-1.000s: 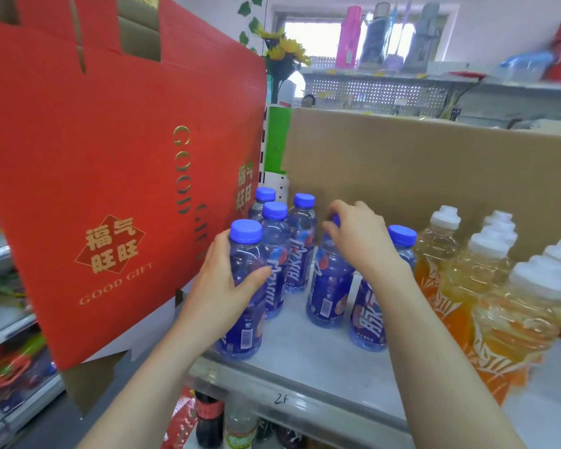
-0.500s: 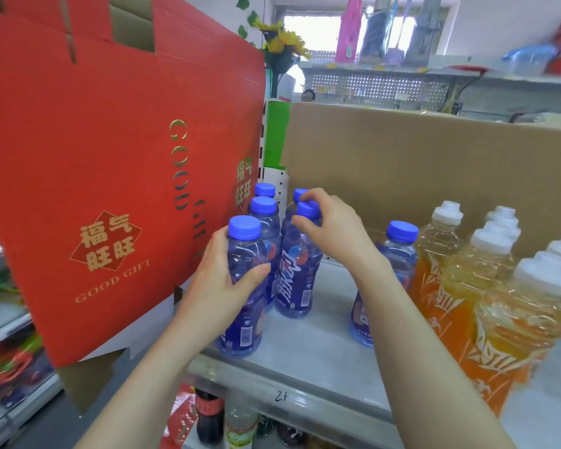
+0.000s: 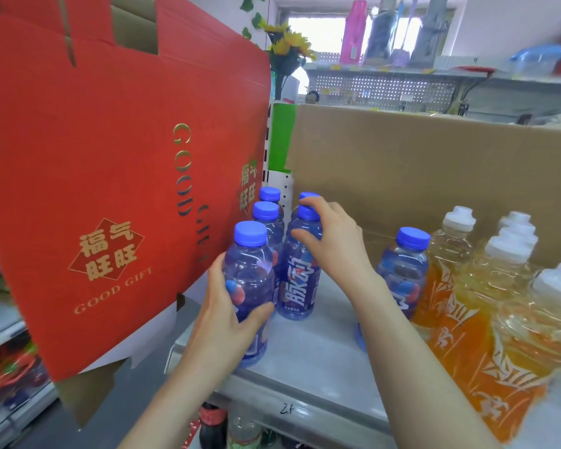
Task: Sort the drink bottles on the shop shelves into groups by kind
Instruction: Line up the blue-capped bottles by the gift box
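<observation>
Left hand (image 3: 227,322) fingers clamp the front blue-capped clear plastic bottle (image 3: 250,267). Right hand (image 3: 337,244) grips the second blue-capped bottle (image 3: 300,286), upright. The stray blue-capped bottle (image 3: 405,270) stands just to its right!

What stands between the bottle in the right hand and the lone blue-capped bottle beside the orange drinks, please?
Nothing: the head view shows bare shelf there, with the right hand above it.

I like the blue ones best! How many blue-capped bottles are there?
6 blue-capped bottles. One in the left hand at the front, two behind it, one under the right hand, one behind that, one alone beside the orange drinks. More may hide behind.
</observation>
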Action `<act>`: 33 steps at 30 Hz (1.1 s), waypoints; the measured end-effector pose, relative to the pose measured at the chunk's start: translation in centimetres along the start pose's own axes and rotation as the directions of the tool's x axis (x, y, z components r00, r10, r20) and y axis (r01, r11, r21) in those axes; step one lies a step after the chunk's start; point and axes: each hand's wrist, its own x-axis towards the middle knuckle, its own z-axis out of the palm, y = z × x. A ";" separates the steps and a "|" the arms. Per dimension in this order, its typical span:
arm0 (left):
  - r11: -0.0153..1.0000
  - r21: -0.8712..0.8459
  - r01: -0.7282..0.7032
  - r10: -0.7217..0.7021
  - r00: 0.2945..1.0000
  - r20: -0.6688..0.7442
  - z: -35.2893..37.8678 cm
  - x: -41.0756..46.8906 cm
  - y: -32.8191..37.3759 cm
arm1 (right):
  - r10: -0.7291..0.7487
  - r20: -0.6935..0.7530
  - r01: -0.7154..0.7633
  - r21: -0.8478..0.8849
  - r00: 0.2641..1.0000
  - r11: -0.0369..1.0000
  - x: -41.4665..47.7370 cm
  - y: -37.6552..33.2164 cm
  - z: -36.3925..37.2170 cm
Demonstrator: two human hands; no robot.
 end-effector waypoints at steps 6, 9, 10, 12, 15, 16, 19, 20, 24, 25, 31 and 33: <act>0.999 -0.043 0.025 -0.023 0.999 0.041 1.3 2.6 -0.6 | 0.014 0.004 -0.014 -0.010 1.000 1.000 -0.1 -0.2 0.0; 0.998 -0.054 0.022 -0.019 0.998 0.055 1.9 3.6 -0.9 | 0.023 0.012 -0.023 -0.027 1.000 0.999 -0.1 -0.3 0.0; 0.998 -0.058 0.022 -0.019 0.998 0.056 2.0 3.8 -1.0 | 0.027 0.013 -0.026 -0.027 1.000 0.999 -0.2 -0.4 0.0; 0.998 -0.060 0.025 -0.023 0.999 0.042 2.1 3.9 -1.2 | 0.034 0.019 -0.034 -0.014 0.999 0.999 -0.3 -0.4 0.0; 0.998 -0.049 0.044 -0.042 0.999 0.029 1.6 3.6 -1.5 | 0.046 0.032 -0.046 0.002 0.998 0.999 -0.4 -0.4 -0.2; 0.998 -0.035 0.050 -0.049 0.998 0.037 1.3 3.4 -1.5 | 0.050 0.038 -0.050 0.007 0.998 0.999 -0.5 -0.4 -0.3; 0.998 0.021 0.059 -0.060 0.996 0.069 0.5 3.0 -0.7 | 0.059 0.049 -0.059 0.016 0.997 0.998 -0.4 -0.3 -0.5; 0.998 0.017 0.067 -0.068 0.994 0.090 0.1 3.0 -0.2 | 0.058 0.055 -0.059 0.017 0.997 0.998 -0.4 -0.3 -0.6; 0.995 -0.092 0.048 -0.028 0.977 0.212 -2.3 4.7 1.7 | 0.044 0.068 -0.046 0.017 0.997 0.999 -0.4 -0.4 -0.8; 0.998 -0.068 0.011 0.004 0.975 0.224 -2.7 5.3 2.0 | 0.043 0.071 -0.045 0.017 0.997 0.999 -0.3 -0.3 -0.8; 0.959 0.270 -0.088 0.073 0.995 0.068 -1.2 7.4 1.6 | 0.036 0.061 -0.036 -0.005 0.997 0.999 -0.2 -0.4 -0.9; 0.958 0.279 -0.060 0.056 0.998 0.023 -0.8 7.7 1.3 | 0.039 0.061 -0.038 -0.012 0.997 0.999 -0.3 -0.5 -0.9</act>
